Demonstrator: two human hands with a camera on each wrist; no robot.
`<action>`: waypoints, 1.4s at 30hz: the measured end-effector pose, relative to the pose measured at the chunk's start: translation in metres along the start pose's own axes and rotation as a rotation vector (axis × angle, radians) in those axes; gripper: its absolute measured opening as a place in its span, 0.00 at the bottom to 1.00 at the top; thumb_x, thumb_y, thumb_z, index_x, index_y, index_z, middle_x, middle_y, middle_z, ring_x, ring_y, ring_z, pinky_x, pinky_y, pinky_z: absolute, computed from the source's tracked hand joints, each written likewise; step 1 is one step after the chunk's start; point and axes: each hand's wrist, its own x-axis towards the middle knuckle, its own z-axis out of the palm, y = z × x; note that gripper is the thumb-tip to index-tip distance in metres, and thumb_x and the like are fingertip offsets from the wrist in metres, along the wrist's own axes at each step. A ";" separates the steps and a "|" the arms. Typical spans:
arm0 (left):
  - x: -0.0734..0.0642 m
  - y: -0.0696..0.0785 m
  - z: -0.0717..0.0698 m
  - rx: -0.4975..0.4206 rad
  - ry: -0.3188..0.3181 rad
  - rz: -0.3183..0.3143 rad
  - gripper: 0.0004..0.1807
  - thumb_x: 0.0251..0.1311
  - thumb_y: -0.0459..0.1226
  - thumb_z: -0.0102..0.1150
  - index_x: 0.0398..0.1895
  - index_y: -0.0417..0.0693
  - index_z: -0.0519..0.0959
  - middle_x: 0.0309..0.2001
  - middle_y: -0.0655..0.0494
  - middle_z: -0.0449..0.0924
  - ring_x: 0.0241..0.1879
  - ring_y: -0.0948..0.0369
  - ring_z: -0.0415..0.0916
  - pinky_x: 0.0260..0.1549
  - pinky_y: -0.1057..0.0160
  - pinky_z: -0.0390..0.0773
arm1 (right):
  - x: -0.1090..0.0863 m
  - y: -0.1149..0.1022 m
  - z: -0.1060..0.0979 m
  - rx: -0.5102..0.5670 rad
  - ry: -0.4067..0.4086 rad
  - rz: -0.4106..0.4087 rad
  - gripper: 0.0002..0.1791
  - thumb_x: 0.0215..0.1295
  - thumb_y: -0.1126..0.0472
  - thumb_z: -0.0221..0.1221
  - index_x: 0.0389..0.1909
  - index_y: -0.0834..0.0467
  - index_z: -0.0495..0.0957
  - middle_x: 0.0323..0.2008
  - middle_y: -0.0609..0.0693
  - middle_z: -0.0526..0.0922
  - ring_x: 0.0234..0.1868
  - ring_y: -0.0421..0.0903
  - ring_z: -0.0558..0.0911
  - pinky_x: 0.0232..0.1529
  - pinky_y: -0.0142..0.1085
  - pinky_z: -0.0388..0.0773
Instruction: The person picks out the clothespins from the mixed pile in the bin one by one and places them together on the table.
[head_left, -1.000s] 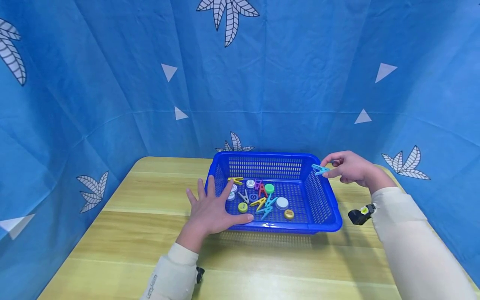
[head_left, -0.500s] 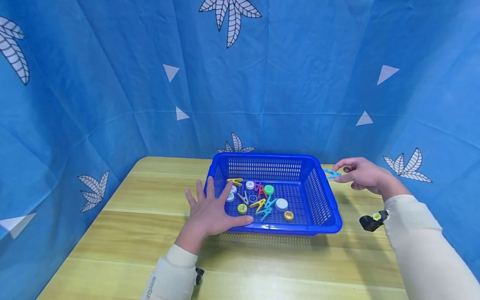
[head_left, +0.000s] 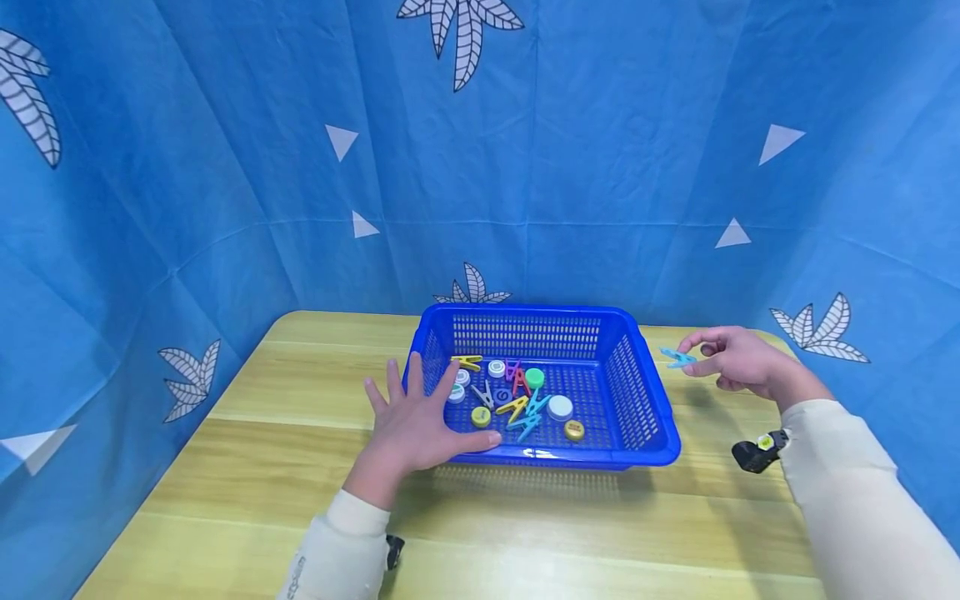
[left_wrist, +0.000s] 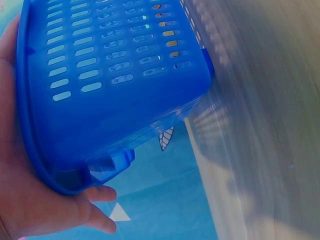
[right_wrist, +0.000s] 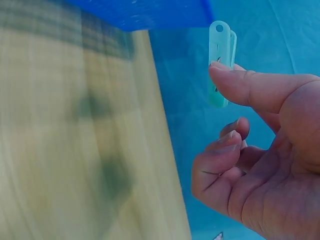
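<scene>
A light blue clothespin [head_left: 678, 357] is pinched between the thumb and forefinger of my right hand [head_left: 738, 363], just outside the basket's right end. The right wrist view shows that clothespin [right_wrist: 218, 62] upright, the other fingers curled below it. My left hand [head_left: 412, 429] lies spread over the front left corner of the blue basket [head_left: 652, 456], its thumb along the front rim. In the left wrist view, the hand [left_wrist: 30, 195] rests against the rim with fingers straight. Inside the basket lie several clothespins, including a yellow one [head_left: 512, 409] and a red one [head_left: 521, 382].
Several bottle caps share the basket floor, among them a white cap [head_left: 559, 407], a green cap [head_left: 535, 377] and a gold cap [head_left: 574, 430]. The wooden table [head_left: 247, 467] extends around the basket. A blue curtain [head_left: 525, 167] hangs behind and along both sides.
My right hand has carried the light blue clothespin rightward and slightly nearer, from over the basket's right rim to outside it. The left hand has stayed on the basket.
</scene>
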 end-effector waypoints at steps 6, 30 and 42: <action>0.000 -0.001 -0.002 -0.002 0.000 -0.005 0.70 0.31 0.88 0.43 0.81 0.68 0.46 0.78 0.36 0.29 0.72 0.33 0.15 0.58 0.30 0.14 | 0.000 0.013 -0.002 -0.022 -0.007 0.009 0.18 0.62 0.67 0.67 0.51 0.67 0.76 0.31 0.50 0.58 0.18 0.40 0.58 0.18 0.31 0.63; -0.001 0.002 0.000 -0.006 0.000 -0.003 0.69 0.33 0.86 0.48 0.81 0.66 0.50 0.78 0.35 0.30 0.72 0.33 0.16 0.59 0.28 0.18 | 0.015 0.054 0.014 -0.264 0.046 0.030 0.14 0.56 0.69 0.66 0.45 0.61 0.81 0.27 0.51 0.71 0.15 0.41 0.62 0.16 0.33 0.63; -0.001 -0.001 -0.002 0.006 0.011 0.005 0.70 0.32 0.87 0.45 0.81 0.63 0.50 0.78 0.33 0.31 0.72 0.33 0.18 0.58 0.28 0.16 | 0.024 0.059 0.025 -0.419 0.131 -0.107 0.13 0.56 0.71 0.66 0.44 0.64 0.83 0.29 0.52 0.75 0.30 0.49 0.68 0.33 0.41 0.65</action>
